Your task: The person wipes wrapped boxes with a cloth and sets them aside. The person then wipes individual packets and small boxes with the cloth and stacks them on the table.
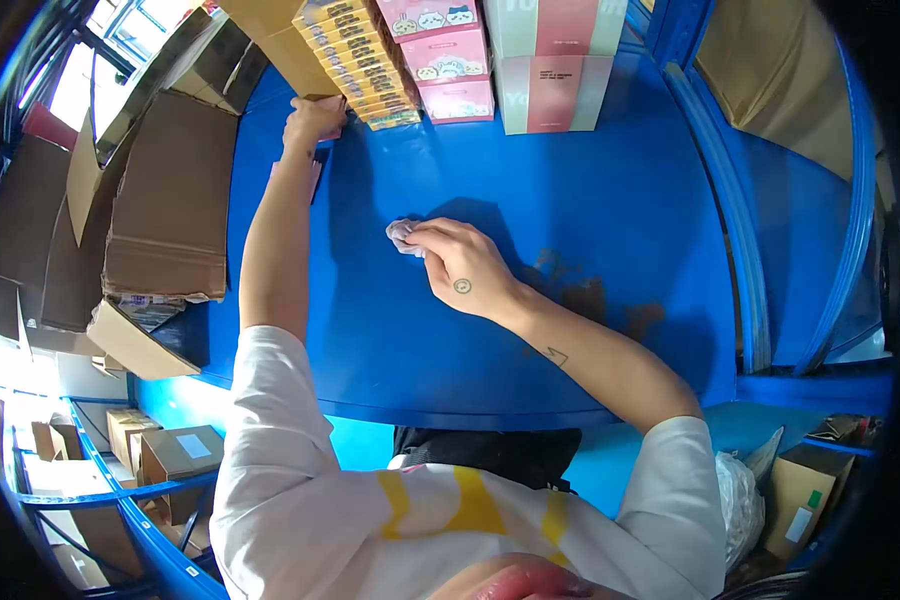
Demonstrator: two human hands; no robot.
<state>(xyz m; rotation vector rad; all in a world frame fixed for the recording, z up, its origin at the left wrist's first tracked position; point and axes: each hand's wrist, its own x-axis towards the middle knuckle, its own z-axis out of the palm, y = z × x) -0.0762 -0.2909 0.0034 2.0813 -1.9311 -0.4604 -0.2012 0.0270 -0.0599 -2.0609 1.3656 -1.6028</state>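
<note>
At centre, the right hand pinches a wad; the left hand, upper left, grip unclear, might topple yellow boxes by bumping.

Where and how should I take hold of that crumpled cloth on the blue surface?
Pinch the bunched right part of the cloth between thumb and fingers, coming from the near right. It is crumpled into a small wad on the blue surface, so a pinch should gather it well. The right hand already grips it that way, leaving the left end free.
</note>
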